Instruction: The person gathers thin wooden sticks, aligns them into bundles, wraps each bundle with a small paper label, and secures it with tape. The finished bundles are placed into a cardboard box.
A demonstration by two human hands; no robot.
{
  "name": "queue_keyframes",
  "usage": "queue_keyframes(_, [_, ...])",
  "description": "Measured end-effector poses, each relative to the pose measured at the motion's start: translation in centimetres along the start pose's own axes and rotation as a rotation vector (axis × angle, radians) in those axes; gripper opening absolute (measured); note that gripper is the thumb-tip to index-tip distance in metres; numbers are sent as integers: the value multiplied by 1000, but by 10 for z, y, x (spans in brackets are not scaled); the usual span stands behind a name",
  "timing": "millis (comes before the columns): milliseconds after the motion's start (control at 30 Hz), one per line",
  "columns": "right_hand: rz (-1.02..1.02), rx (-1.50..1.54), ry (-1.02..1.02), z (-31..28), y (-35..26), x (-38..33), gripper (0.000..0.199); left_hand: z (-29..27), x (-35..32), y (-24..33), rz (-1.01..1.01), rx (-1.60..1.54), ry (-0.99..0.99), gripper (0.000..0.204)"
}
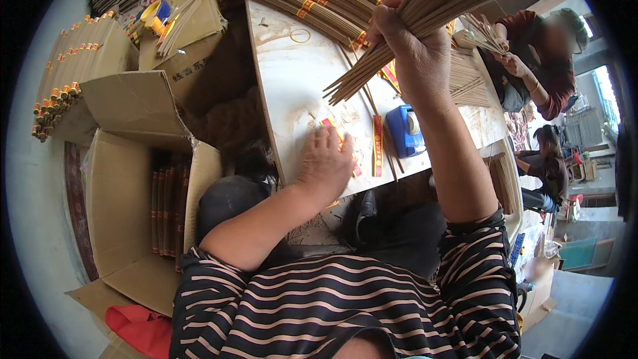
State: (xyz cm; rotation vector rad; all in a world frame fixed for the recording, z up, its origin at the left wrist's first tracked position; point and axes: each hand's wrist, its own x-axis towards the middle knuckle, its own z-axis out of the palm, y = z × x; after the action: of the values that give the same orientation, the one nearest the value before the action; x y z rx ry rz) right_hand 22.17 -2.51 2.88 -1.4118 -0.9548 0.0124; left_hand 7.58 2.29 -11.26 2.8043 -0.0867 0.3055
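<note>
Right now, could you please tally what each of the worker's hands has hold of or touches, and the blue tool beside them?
Loose incense stick bundle in right hand: 1
Red label strip under left hand: 1
Blue tape dispenser: 1
Total: 3

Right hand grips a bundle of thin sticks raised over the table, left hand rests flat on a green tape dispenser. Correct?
Not quite: the head view shows the left hand flat on red-and-yellow paper labels; the tape dispenser is blue and untouched. The right hand does grip the stick bundle over the table.

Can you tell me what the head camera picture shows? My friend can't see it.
A person's right hand holds up a bundle of thin brown sticks, while the left hand presses a red and yellow paper strip on a pale table.
</note>
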Motion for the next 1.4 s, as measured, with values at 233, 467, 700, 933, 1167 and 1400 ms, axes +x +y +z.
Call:
queue_keyframes(233, [89, -46, 5, 6, 19, -6, 17, 35, 2, 12, 107, -16, -123, 72])
queue_keyframes(467, [196, -75, -14, 5, 30, -12, 15, 40, 17, 29, 207, -170, -77, 57])
queue_keyframes(700, [211, 196, 8, 4, 20, -15, 12, -6, 24, 13, 276, -527, 530, 24])
queue_keyframes(933, [309, 134, -2, 9, 41, -27, 16, -42, 29, -12, 158, -485, 780, 18])
queue_keyframes(1167, [282, 129, -121, 10, 34, -19, 13, -54, 34, -36, -21, -592, 826, 18])
queue_keyframes(1400, [391, 175, -198, 13, 7, -12, 22, -73, 37, -70, -149, -1096, 703, 35])
